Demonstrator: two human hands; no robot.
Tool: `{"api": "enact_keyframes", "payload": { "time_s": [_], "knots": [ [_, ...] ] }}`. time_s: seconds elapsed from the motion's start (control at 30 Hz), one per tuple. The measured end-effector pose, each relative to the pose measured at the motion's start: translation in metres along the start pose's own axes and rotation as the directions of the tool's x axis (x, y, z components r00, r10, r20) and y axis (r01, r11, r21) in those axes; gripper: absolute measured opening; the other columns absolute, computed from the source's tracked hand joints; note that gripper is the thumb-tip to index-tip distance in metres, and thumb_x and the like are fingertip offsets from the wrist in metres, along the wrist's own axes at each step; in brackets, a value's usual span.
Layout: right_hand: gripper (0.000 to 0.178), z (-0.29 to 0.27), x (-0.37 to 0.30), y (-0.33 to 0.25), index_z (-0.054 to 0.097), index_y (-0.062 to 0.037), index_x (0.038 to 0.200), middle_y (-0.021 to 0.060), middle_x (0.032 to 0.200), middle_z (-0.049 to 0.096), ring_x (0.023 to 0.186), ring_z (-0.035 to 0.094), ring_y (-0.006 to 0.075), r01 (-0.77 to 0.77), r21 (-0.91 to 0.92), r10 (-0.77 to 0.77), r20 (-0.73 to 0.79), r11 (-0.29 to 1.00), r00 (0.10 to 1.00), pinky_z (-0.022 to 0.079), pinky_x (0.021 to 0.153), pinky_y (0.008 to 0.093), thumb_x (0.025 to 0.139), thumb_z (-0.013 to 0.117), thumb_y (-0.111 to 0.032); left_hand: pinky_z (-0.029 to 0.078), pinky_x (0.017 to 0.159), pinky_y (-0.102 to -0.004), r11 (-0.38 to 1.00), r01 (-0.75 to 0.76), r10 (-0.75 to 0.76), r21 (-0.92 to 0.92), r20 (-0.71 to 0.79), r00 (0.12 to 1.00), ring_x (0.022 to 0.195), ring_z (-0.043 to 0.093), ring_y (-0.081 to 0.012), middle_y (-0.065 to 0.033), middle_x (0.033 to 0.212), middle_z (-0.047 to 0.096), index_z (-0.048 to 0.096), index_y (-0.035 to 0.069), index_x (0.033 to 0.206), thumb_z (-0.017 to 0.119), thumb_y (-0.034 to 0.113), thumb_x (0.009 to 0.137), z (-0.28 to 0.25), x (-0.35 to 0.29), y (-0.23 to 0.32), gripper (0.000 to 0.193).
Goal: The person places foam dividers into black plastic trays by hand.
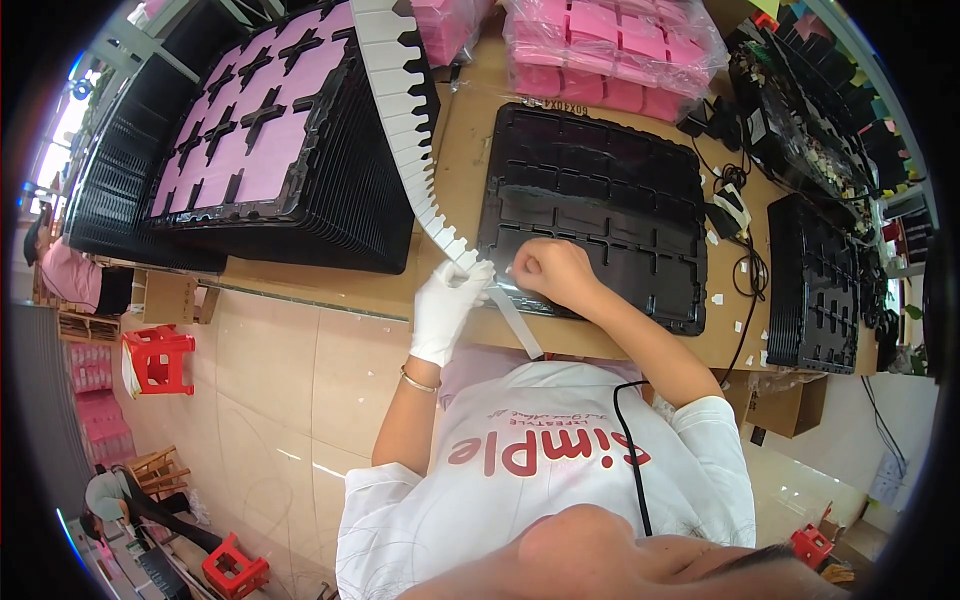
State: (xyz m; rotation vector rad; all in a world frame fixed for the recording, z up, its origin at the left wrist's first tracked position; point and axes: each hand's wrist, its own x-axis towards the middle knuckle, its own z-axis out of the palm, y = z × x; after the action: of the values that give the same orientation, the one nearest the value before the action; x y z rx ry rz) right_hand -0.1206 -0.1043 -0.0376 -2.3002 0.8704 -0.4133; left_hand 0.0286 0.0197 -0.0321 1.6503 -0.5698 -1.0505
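Note:
A long white strip of notched tabs (397, 120) comes down from the top of the view to my hands. My left hand (447, 312), in a white glove, is closed on its lower end. A plain pale tail (517, 325) runs from there over the table's front edge. Just right of the glove, my bare right hand (556, 272) is closed, its fingertips curled together near the strip. Whatever they may hold is too small to make out. Beneath and beyond that hand lies a black moulded plastic tray (600, 180) with a shiny surface.
At the left rises a tall stack of black trays (350, 200) with pink sheets (245, 120) on top. Bagged pink pieces (615, 50) sit at the back. Cables (745, 270), white scraps and more black trays (815, 285) lie right. Red stools (160, 360) and other people are behind.

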Motion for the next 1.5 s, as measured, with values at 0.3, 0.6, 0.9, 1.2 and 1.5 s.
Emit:
{"api": "enact_keyframes", "payload": {
  "time_s": [0.3,0.6,0.9,1.2,1.5],
  "knots": [
    [0.011,-0.018,-0.023,0.005,0.058,-0.0048,0.098,0.0040,0.085,0.061,0.062,0.043,0.0056,-0.322,0.930,0.157,0.297,0.176,0.942,0.032,0.055,0.0193,0.091,0.061,-0.013,0.044,0.058,-0.0181,0.978,0.013,0.013,-0.207,0.120,0.993,0.065,0.057,-0.0041,-0.0024,0.085,0.067,0.065,0.002,0.100,0.072,0.018,0.086,0.024,-0.008,0.016,0.022],
    [0.007,-0.037,-0.041,0.009,0.067,-0.0038,0.086,-0.0047,0.069,0.054,0.064,0.047,0.0037,-0.045,0.656,0.155,-0.110,0.753,0.982,0.040,0.060,0.0210,0.083,0.071,-0.009,0.045,0.056,-0.0192,0.983,-0.016,0.042,-0.185,0.135,0.990,0.061,0.058,-0.0057,-0.0032,0.081,0.068,0.066,0.001,0.096,0.070,0.022,0.089,0.056,0.010,0.041,0.022],
    [0.007,-0.128,0.006,0.117,0.070,-0.0040,0.086,-0.0032,0.067,0.059,0.063,0.050,0.0027,-0.128,0.402,0.254,-0.277,0.906,0.927,0.043,0.060,0.0202,0.083,0.068,-0.010,0.044,0.057,-0.0174,0.988,-0.131,0.128,-0.078,-0.034,0.991,0.064,0.058,-0.0033,-0.0012,0.080,0.066,0.065,0.001,0.102,0.068,0.017,0.091,0.048,0.023,0.039,0.020],
    [0.018,-0.176,0.054,0.231,0.071,-0.0053,0.078,0.0115,0.068,0.067,0.069,0.067,0.0267,-0.506,-0.172,0.423,-0.363,0.845,0.830,0.052,0.068,0.0370,0.073,0.075,-0.022,0.043,0.057,-0.0178,0.993,-0.094,0.097,-0.069,0.046,0.994,0.065,0.059,-0.0044,-0.0009,0.081,0.066,0.066,0.001,0.102,0.067,0.016,0.091,0.046,0.028,0.034,0.019],
    [0.020,-0.178,0.056,0.233,0.070,-0.0033,0.071,0.0171,0.074,0.069,0.074,0.068,0.0308,-0.566,-0.158,0.471,-0.401,0.809,0.786,0.053,0.072,0.0391,0.071,0.076,-0.023,0.045,0.059,-0.0188,0.994,-0.060,0.066,-0.089,0.070,0.995,0.070,0.062,-0.0055,-0.0005,0.084,0.067,0.066,0.003,0.102,0.069,0.016,0.090,0.045,0.026,0.036,0.018]
  ]
}}
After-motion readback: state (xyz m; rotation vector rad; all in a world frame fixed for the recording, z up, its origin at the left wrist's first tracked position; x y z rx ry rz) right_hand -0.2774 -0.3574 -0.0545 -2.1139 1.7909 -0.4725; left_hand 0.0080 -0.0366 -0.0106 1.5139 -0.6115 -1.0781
